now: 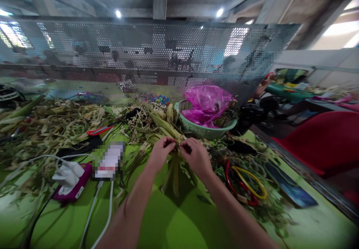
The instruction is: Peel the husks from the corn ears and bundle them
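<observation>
My left hand [161, 151] and my right hand [196, 155] meet over a green table [174, 223], both pinched on the top of a bundle of green and yellowish leaf strips [175, 170] that hangs down between them. Fingers of both hands are closed on the strips. A pile of dried husks and leaves [56, 125] covers the table beyond and to the left of my hands.
A green basket [207, 131] with a pink plastic bag [209, 101] stands behind my hands. Red and yellow loops [246, 183] and a dark phone [290, 187] lie right. A white charger on a purple power bank [71, 181] with cables lies left. A perforated metal screen [146, 54] backs the table.
</observation>
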A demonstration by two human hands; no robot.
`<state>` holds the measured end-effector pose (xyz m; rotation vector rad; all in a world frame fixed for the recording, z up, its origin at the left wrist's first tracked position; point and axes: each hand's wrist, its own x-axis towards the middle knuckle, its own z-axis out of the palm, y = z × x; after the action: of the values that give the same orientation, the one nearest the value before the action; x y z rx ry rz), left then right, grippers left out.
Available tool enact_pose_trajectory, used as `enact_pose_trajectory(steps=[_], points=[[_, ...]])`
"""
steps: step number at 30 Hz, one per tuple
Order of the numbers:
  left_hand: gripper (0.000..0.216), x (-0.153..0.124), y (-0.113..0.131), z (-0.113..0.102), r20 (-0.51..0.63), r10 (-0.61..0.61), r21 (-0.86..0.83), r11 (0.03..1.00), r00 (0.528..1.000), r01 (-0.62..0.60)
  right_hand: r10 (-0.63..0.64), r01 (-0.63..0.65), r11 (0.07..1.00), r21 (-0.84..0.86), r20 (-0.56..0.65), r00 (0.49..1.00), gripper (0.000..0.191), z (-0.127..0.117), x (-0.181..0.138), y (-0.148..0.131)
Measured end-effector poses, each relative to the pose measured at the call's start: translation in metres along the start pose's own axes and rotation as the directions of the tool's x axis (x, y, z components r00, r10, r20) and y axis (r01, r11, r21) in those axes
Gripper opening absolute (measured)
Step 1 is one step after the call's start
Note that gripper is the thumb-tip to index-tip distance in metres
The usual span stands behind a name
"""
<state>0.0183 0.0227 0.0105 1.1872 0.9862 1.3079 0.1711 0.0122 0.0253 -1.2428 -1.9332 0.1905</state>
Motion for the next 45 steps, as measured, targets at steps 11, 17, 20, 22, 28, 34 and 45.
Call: enact_pose_trajectory(steps=[11, 17, 20, 22, 28, 34, 45], points=[[0.016, 0.002, -0.004, 0.000, 0.093, -0.068, -0.025, 0.997, 0.993, 0.070, -0.019, 0.021, 0.998, 0.057, -0.033, 0.999, 0.009, 0.000, 0.000, 0.003], [0.013, 0.003, -0.007, 0.000, 0.061, -0.015, 0.060, 0.998, 0.998, 0.012, -0.026, 0.027, 0.997, 0.078, -0.011, 1.000, 0.008, 0.000, 0.000, 0.002], [0.013, 0.002, -0.006, 0.001, 0.058, -0.019, 0.060, 0.998, 0.998, 0.015, -0.020, 0.021, 0.996, 0.085, -0.013, 1.000, 0.008, -0.001, 0.000, 0.001], [0.011, 0.002, -0.006, 0.000, 0.055, -0.009, 0.107, 0.994, 0.998, 0.003, -0.015, 0.016, 0.996, 0.090, -0.013, 1.000, 0.008, -0.002, 0.000, 0.000], [0.005, 0.002, -0.006, -0.004, 0.035, 0.047, 0.259, 0.964, 0.998, -0.055, 0.068, -0.072, 0.981, 0.183, 0.028, 0.997, 0.005, 0.001, 0.001, 0.006], [0.003, 0.002, -0.005, -0.004, -0.008, -0.010, 0.174, 0.985, 1.000, 0.012, 0.324, -0.459, 0.651, 0.604, 0.326, 0.888, 0.016, 0.010, 0.001, 0.015], [0.004, 0.007, -0.009, -0.012, -0.075, 0.002, 0.174, 0.985, 0.997, 0.012, 0.349, -0.473, 0.664, 0.580, 0.319, 0.881, 0.018, 0.007, 0.005, 0.018]])
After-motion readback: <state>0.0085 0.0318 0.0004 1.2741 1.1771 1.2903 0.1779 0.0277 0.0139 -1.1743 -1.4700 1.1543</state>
